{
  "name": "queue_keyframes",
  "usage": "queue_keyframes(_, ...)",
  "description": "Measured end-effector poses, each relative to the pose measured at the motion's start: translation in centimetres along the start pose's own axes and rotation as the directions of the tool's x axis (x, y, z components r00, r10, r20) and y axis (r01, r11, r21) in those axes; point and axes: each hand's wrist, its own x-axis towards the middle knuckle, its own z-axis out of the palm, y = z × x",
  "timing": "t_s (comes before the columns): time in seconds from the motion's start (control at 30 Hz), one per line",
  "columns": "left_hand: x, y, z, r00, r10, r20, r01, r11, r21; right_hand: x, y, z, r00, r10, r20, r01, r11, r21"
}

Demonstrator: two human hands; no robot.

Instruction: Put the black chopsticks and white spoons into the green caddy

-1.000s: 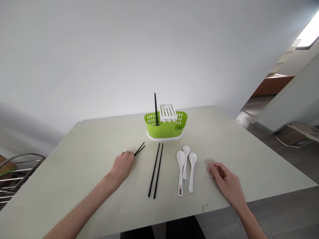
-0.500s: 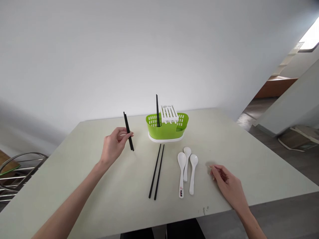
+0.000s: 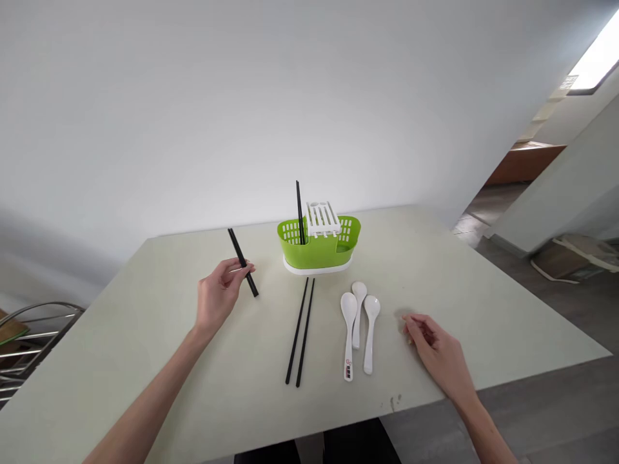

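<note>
Black chopsticks [image 3: 235,244] are pinched between the thumb and fingers of my left hand [image 3: 218,294]. They slant over the table, left of a green cutlery basket [image 3: 309,257]. Other black chopsticks [image 3: 300,212] stand in the basket's left part, beside a white slotted rack [image 3: 323,220] on top. Two more chopsticks [image 3: 305,338] lie side by side in front of the basket. To their right, three white spoons [image 3: 349,305] lie close together. My right hand [image 3: 435,351] rests right of the spoons, fingers curled and closed, with nothing visible in it.
The pale table [image 3: 203,399] meets a white wall [image 3: 242,116] behind the basket. A metal rack [image 3: 39,335] stands beyond the left edge. A wrapped bundle [image 3: 578,254] lies on the floor at the right.
The chopsticks in my left hand now tilt further to the left, and that hand is slightly lower. My right hand stays curled by the spoons. The view has shifted a little.
</note>
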Motion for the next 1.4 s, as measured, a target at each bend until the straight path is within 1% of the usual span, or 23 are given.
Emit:
queue_keyframes(0.1, 0.9, 0.6, -0.7, 0.997, -0.08, 0.004, 0.08, 0.994, -0.077, 0.2, 0.0, 0.3, 1.0, -0.005, -0.001, 0.005, 1.0, 0.018)
queue_keyframes(0.17, 2.1, 1.7, -1.3, 0.994, -0.103, -0.024, 0.097, 0.977, -0.188, 0.3, 0.0, 0.5, 1.0, -0.011, -0.001, 0.011, 0.999, 0.033)
queue_keyframes(0.23, 3.9, 3.6, -1.8, 0.992, -0.095, -0.079, 0.068, 0.954, -0.293, 0.5, 0.1, 0.7, 1.0, -0.022, -0.004, 0.022, 0.999, 0.043)
queue_keyframes(0.3, 6.0, 5.9, -1.8, 0.99, -0.059, -0.125, 0.011, 0.936, -0.353, 0.6, 0.1, 0.7, 0.999, -0.035, -0.005, 0.036, 0.998, 0.051)
queue_keyframes(0.37, 8.3, 8.0, -1.2, 0.989, -0.001, -0.145, -0.055, 0.921, -0.385, 0.6, 0.0, 0.6, 0.999, -0.04, -0.002, 0.04, 0.997, 0.063)
queue_keyframes(0.4, 9.4, 8.9, -0.5, 0.99, 0.028, -0.14, -0.082, 0.913, -0.398, 0.5, -0.2, 0.6, 0.999, -0.04, 0.0, 0.04, 0.997, 0.071)
queue_keyframes(0.47, 11.4, 9.9, 1.3, 0.992, 0.064, -0.112, -0.106, 0.901, -0.421, 0.5, -0.5, 0.3, 0.999, -0.045, 0.002, 0.045, 0.995, 0.094)
queue_keyframes(0.5, 12.3, 10.0, 2.3, 0.993, 0.066, -0.095, -0.1, 0.901, -0.423, 0.5, -0.7, 0.2, 0.999, -0.05, 0.004, 0.049, 0.993, 0.107)
queue_keyframes(0.57, 13.7, 9.6, 4.5, 0.997, 0.042, -0.067, -0.064, 0.923, -0.38, 0.4, -1.0, 0.0, 0.998, -0.059, 0.01, 0.058, 0.99, 0.128)
queue_keyframes(0.67, 15.0, 8.1, 7.3, 0.999, -0.036, -0.033, 0.029, 0.981, -0.192, 0.4, -1.1, -0.1, 0.998, -0.062, 0.024, 0.058, 0.988, 0.144)
queue_keyframes(0.73, 15.5, 7.0, 8.6, 0.996, -0.091, -0.002, 0.09, 0.993, -0.072, 0.5, -1.0, -0.1, 0.998, -0.059, 0.037, 0.053, 0.987, 0.151)
queue_keyframes(0.8, 15.7, 6.1, 9.4, 0.992, -0.126, 0.03, 0.126, 0.992, 0.002, 0.5, -0.8, 0.0, 0.997, -0.057, 0.048, 0.049, 0.986, 0.157)
queue_keyframes(0.9, 15.9, 5.1, 10.0, 0.99, -0.125, 0.068, 0.118, 0.988, 0.1, 0.6, -0.7, 0.0, 0.997, -0.059, 0.043, 0.051, 0.986, 0.158)
queue_keyframes(1.03, 16.3, 4.1, 10.4, 0.991, -0.073, 0.114, 0.048, 0.977, 0.208, 0.7, -1.0, 0.0, 0.998, -0.057, 0.038, 0.051, 0.986, 0.161)
queue_keyframes(1.17, 16.5, 3.5, 10.7, 0.985, -0.059, 0.164, 0.023, 0.977, 0.211, 0.8, -1.2, 0.0, 0.998, -0.052, 0.026, 0.047, 0.987, 0.154)
queue_keyframes(1.4, 15.9, 3.7, 11.0, 0.985, -0.014, 0.171, -0.014, 0.986, 0.163, 0.7, -1.6, -0.2, 0.999, -0.051, 0.017, 0.048, 0.99, 0.136)
